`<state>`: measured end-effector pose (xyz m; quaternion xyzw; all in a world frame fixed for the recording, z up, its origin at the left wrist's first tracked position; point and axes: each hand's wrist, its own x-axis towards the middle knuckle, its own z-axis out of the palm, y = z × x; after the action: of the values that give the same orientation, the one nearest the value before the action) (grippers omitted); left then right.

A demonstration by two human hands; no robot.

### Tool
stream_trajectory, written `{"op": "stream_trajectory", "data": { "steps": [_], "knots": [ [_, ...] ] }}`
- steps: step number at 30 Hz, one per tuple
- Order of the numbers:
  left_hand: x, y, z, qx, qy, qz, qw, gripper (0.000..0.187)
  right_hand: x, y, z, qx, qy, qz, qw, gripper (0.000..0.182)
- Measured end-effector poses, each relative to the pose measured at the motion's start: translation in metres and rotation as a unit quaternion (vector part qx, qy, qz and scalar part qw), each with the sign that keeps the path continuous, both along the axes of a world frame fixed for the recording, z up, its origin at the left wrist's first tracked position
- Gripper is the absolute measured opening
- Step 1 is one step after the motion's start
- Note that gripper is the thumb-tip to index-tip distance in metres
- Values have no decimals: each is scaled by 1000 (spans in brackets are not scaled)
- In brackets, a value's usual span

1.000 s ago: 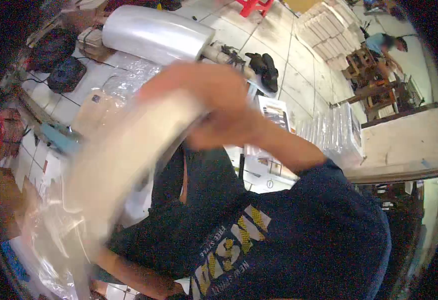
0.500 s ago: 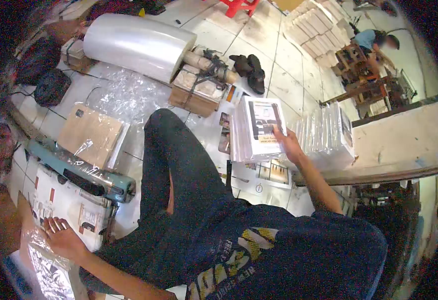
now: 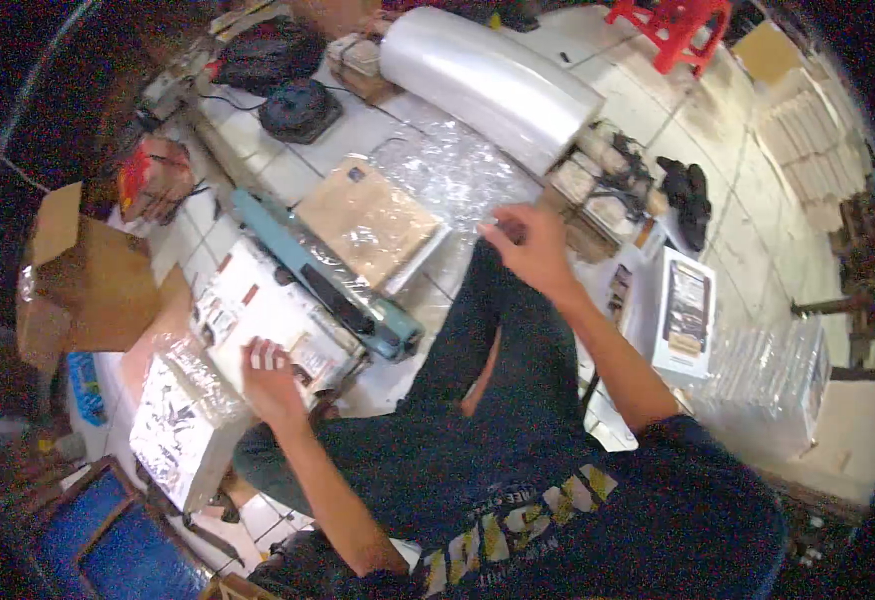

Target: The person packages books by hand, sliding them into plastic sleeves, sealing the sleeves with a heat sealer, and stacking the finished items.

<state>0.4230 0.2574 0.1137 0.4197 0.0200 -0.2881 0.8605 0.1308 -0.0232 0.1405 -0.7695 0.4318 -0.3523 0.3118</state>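
My left hand (image 3: pixel 274 388), pale bands around its fingertips, rests with fingers extended on a white printed surface (image 3: pixel 248 315) beside a long blue-green bar-shaped sealer (image 3: pixel 333 280). My right hand (image 3: pixel 536 252) is raised above my knee, near loose clear plastic film (image 3: pixel 448 165). Its thumb and forefinger are bent and apart, with nothing visible between them. Between the sealer and the film lies a brown-covered stack in clear plastic (image 3: pixel 373 220). To the right of my right arm stands a stack of white-covered books (image 3: pixel 686 305).
A large roll of clear film (image 3: pixel 488 80) lies at the back, next to a tied bundle (image 3: pixel 583 190). Plastic-wrapped books (image 3: pixel 763 385) line the right. An open cardboard box (image 3: pixel 93 290) and a plastic-wrapped stack (image 3: pixel 183 425) stand at left. A red stool (image 3: pixel 673 30) is behind.
My right hand has let go of the white-covered books and moved left toward the film. My left hand stays near the printed surface. The view has turned left, bringing in the cardboard box.
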Motion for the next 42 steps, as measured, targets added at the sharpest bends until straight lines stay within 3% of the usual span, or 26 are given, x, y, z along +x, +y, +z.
{"op": "stream_trajectory", "data": {
  "steps": [1,2,3,4,5,6,8,12,14,16,18,19,21,24,29,33,35,36,38,42],
  "knots": [
    [-16,3,-2,26,-38,-15,999,28,31,-8,-13,-27,0,18,999,39],
    [-27,10,-10,-69,-12,-77,995,26,56,-14,-28,-53,2,34,998,43],
    [-60,3,11,-9,-18,-46,999,24,74,-17,-40,-49,-7,38,998,43],
    [-74,5,3,2,10,-47,999,25,90,-20,-51,-75,64,31,995,45],
    [-90,9,2,13,-4,-98,995,26,100,-24,-56,-101,136,24,985,49],
    [-114,3,20,43,1,-108,993,27,104,-31,-55,-99,131,26,986,49],
    [-143,0,22,87,-14,-191,978,30,102,-45,-51,118,142,24,982,48],
    [-189,-23,6,101,6,-322,941,35,80,-55,-45,97,89,36,991,35],
    [-204,-40,6,49,35,-332,941,38,66,-46,-33,47,59,21,997,29],
    [-211,-63,4,-3,65,-339,939,41,48,-23,15,-47,-2,36,998,23],
    [-211,-85,-4,-71,211,-237,946,52,33,7,51,-97,-41,37,994,16],
    [-208,-93,-7,-71,215,-237,945,52,26,20,70,-104,-28,55,993,12],
    [-203,-108,-11,-164,339,-210,902,66,12,45,97,-113,-12,71,991,9],
    [-211,-114,30,-111,253,-225,935,70,-13,72,124,-118,7,120,986,10],
    [-224,-95,-4,-70,269,-329,903,61,-66,93,162,50,34,236,970,5],
    [-236,-92,1,-110,272,-298,908,59,-105,88,173,181,-20,172,968,18],
    [-238,-93,-6,-114,284,-279,910,65,-123,64,154,297,-242,120,916,37],
    [-238,-92,-9,-118,283,-280,910,65,-116,56,146,293,-242,121,917,37],
    [-235,-86,-18,-172,286,-297,895,60,-91,49,134,206,-145,122,960,54],
    [-228,-80,-26,-158,271,-340,887,61,-55,56,128,258,-69,117,957,48]
  ]
}}
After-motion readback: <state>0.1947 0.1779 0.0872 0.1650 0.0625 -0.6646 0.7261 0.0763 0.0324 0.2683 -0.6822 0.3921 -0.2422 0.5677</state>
